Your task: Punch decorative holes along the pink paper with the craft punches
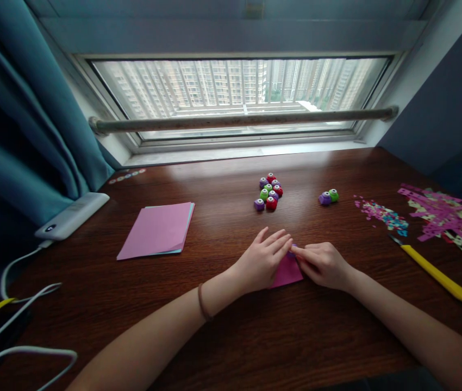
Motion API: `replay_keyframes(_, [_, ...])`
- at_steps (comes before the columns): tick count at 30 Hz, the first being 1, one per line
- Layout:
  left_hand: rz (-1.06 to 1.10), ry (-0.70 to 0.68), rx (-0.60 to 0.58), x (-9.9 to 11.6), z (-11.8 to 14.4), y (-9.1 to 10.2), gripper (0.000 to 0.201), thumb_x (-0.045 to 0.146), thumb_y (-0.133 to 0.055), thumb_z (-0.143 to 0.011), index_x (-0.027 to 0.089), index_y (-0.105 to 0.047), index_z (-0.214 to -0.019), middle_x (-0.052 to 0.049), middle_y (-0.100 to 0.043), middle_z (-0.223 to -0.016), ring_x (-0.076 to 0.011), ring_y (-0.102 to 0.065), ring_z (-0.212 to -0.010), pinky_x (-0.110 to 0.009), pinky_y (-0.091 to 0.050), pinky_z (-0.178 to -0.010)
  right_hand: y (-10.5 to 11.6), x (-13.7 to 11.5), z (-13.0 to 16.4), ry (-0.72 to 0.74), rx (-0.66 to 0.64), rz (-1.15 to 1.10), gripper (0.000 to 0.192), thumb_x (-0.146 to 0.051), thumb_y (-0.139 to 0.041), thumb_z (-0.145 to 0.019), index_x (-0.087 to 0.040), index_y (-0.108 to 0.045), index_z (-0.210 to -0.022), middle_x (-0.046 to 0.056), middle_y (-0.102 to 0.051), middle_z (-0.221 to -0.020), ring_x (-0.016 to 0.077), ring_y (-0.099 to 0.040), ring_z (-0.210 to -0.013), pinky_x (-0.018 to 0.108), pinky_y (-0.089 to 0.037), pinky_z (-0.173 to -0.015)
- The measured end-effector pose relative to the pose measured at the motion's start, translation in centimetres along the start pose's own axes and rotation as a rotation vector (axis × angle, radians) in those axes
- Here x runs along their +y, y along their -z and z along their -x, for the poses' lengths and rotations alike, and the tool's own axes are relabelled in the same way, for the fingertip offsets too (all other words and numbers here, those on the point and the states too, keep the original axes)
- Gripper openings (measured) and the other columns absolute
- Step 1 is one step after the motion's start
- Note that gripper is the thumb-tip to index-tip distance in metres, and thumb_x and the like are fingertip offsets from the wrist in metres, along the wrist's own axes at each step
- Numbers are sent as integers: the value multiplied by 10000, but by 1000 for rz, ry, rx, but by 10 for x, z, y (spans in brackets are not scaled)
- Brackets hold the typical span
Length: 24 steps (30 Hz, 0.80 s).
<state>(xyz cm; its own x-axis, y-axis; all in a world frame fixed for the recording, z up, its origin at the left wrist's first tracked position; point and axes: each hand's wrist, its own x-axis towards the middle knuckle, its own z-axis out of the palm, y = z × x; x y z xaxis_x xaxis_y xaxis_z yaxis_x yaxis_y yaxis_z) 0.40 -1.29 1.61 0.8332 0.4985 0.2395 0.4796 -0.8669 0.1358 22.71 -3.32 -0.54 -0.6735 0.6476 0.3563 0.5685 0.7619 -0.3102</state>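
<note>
Both hands, left hand (264,262) and right hand (324,264), pinched the thin, bendy pink paper (287,272) at its top edge, probably easy to tear.

Both hands (292,263) on pink paper (287,273), perhaps

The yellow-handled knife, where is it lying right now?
In the head view, the yellow-handled knife lies on the wooden desk at the far right, beyond the right hand, just below the paper scraps and confetti.

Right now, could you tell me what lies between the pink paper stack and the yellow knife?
In the head view, both hands, left hand and right hand, pressing a magenta sheet.
</note>
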Motion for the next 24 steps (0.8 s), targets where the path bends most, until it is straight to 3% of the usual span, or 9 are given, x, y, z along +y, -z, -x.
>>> replay_keyframes(5, [28, 49, 12, 1, 2, 0, 505, 232, -354, -894, 128, -260, -1379, -76, -276, -1442, -209, -181, -1348, -458, -134, -1099, 3, -2, -2, -66, 9, -53, 341, -167, -435, -888, -152, -500, -1222, 54, -629, -775, 165, -559, -643, 278, -393, -610])
replay_keyframes(9, [30, 151, 15, 1, 2, -2, 640, 424, -395, -891, 72, -207, -1392, -115, -198, -1464, -240, -114, -1361, -459, -128, -1101, 7, -4, -4, -166, 41, -201, 377, -183, -439, -898, -160, -464, -1273, 38, -637, -792, 137, -564, -633, 247, -403, -619])
replay_keyframes(12, [35, 209, -6, -1, 2, -5, 765, 528, -431, -849, 50, -185, -1394, -141, -197, -1460, -268, -104, -1360, -480, -136, -1094, 10, -4, -5, -267, 66, -245, 401, -222, -475, -891, -144, -455, -1283, -1, -601, -671, 113, -512, -522, 224, -376, -535])
replay_keyframes(15, [42, 246, -29, -2, 2, -8, 808, 574, -432, -828, 37, -203, -1387, -161, -216, -1450, -288, -115, -1354, -494, -143, -1088, 10, -2, -5, -332, 0, -231, 430, -277, -526, -871, -146, -466, -1276, -25, -568, -592, 119, -494, -482, 225, -364, -500])
replay_keyframes(18, [50, 251, -59, -3, 2, -9, 783, 583, -413, -830, 41, -252, -1372, -169, -252, -1436, -299, -126, -1350, -505, -138, -1085, 8, 2, -5, -333, -83, -213, 393, -284, -525, -872, -182, -495, -1251, 16, -656, -777, 150, -584, -621, 234, -418, -585])
replay_keyframes(21, [57, 244, -77, -3, 2, -8, 749, 582, -400, -835, 65, -283, -1364, -167, -267, -1430, -299, -136, -1347, -515, -136, -1081, 7, 4, -6, -332, -75, -246, 339, -259, -490, -893, -199, -510, -1226, 42, -641, -1051, 175, -620, -829, 245, -444, -717])
replay_keyframes(24, [61, 246, -83, -3, 2, -7, 733, 581, -403, -833, 86, -294, -1363, -162, -265, -1431, -307, -150, -1342, -521, -136, -1078, 7, 5, -7, -355, -31, -306, 308, -246, -483, -899, -204, -516, -1202, 27, -639, -1060, 163, -622, -854, 230, -449, -728])
